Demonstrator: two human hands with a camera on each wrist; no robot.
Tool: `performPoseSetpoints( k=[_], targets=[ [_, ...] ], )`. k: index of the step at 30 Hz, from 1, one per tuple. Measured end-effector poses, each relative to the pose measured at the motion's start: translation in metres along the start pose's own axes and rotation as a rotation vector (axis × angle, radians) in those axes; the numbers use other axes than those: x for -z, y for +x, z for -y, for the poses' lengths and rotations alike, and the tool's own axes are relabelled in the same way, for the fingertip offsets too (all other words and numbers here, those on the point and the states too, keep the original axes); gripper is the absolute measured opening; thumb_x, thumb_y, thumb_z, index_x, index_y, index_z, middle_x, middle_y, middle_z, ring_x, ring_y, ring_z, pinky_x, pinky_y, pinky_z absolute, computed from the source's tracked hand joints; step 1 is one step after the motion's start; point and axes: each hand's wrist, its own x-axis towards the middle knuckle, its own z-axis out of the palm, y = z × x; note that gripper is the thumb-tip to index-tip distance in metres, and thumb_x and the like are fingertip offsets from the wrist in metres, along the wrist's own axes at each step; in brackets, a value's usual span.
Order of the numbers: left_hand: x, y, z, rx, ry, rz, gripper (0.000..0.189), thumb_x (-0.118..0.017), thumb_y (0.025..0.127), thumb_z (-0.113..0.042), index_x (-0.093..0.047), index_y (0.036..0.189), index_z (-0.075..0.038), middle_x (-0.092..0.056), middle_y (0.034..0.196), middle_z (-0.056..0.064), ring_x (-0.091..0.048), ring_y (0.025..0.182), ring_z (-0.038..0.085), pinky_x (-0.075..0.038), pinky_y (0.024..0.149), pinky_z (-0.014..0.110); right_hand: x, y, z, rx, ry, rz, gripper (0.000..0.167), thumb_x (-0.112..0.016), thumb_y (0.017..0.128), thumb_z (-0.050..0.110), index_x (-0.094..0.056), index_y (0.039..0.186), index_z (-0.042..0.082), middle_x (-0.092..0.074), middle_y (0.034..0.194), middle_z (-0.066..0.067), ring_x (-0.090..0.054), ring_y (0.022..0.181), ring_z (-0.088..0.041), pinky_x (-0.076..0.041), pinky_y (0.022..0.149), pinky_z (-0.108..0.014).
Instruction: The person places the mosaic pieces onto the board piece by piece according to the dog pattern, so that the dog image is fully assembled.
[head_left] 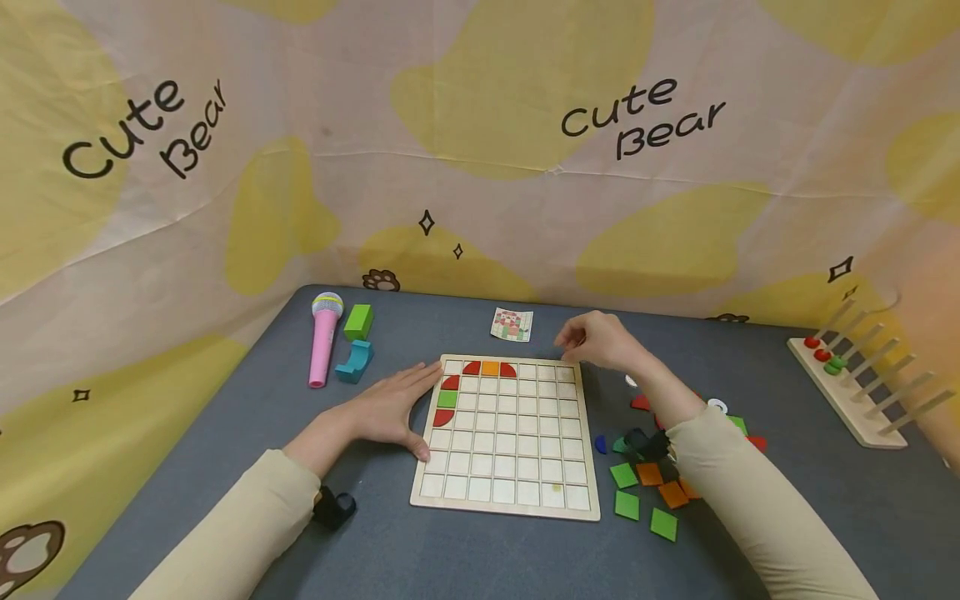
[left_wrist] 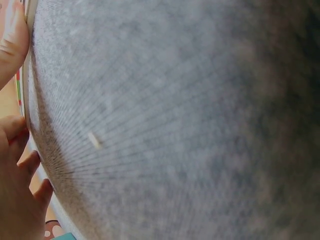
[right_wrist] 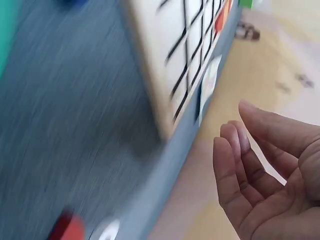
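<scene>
A square wooden grid board [head_left: 485,444] lies on the dark table, with red quarter-round tiles, an orange tile [head_left: 490,368] and a green tile [head_left: 447,399] set along its far and left sides. My left hand [head_left: 387,408] rests along the board's left edge, thumb and fingers spread. In the left wrist view its fingers [left_wrist: 15,42] lie at the rim. Over the far right corner hovers my right hand [head_left: 600,340], fingers loosely bent. The right wrist view shows a gap between its thumb and fingers [right_wrist: 227,167] with nothing in it. Behind the board lies a small pattern card [head_left: 512,325].
Loose tiles, including a green one [head_left: 627,505] and an orange one [head_left: 649,474], are scattered right of the board, partly under my right forearm. A pink toy microphone [head_left: 322,342], green block [head_left: 358,322] and blue arch block [head_left: 354,362] stand left. A pegged wooden stand [head_left: 862,408] sits far right.
</scene>
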Motion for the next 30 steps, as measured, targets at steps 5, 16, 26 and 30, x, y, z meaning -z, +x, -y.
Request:
performPoseSetpoints(
  k=[5, 16, 26, 30],
  targets=[
    [-0.001, 0.000, 0.000, 0.007, 0.004, 0.002, 0.127, -0.080, 0.062, -0.070, -0.018, 0.159, -0.016, -0.013, 0.169, 0.002, -0.013, 0.157, 0.033, -0.021, 0.121, 0.063, 0.021, -0.009, -0.030, -0.014, -0.038, 0.012, 0.022, -0.074, 0.085, 0.008, -0.072, 0.105, 0.002, -0.072, 0.093, -0.012, -0.063, 0.081, -0.017, -0.051, 0.069, -0.025],
    [-0.002, 0.002, 0.003, 0.004, 0.006, 0.008, 0.127, -0.077, 0.062, -0.072, -0.017, 0.160, -0.018, -0.011, 0.169, 0.001, -0.011, 0.157, 0.033, -0.021, 0.121, 0.063, 0.049, -0.027, -0.076, -0.026, -0.030, 0.182, 0.023, -0.074, 0.084, 0.006, -0.070, 0.105, -0.002, -0.071, 0.097, -0.015, -0.062, 0.083, -0.015, -0.051, 0.073, -0.025],
    [-0.003, 0.001, 0.003, 0.004, 0.001, 0.001, 0.126, -0.078, 0.062, -0.070, -0.018, 0.159, -0.017, -0.013, 0.169, 0.002, -0.013, 0.157, 0.033, -0.021, 0.121, 0.064, 0.051, -0.028, -0.089, -0.099, 0.010, 0.303, 0.029, -0.079, 0.083, 0.013, -0.068, 0.105, -0.002, -0.067, 0.093, -0.010, -0.056, 0.082, -0.015, -0.050, 0.072, -0.022],
    [-0.002, 0.000, 0.002, 0.007, -0.005, 0.005, 0.127, -0.079, 0.062, -0.070, -0.017, 0.160, -0.017, -0.012, 0.169, 0.002, -0.013, 0.157, 0.033, -0.021, 0.122, 0.063, 0.048, -0.028, -0.089, -0.097, -0.003, 0.305, 0.027, -0.080, 0.081, 0.013, -0.068, 0.102, 0.000, -0.064, 0.087, -0.006, -0.053, 0.078, -0.015, -0.047, 0.069, -0.023]
  ],
)
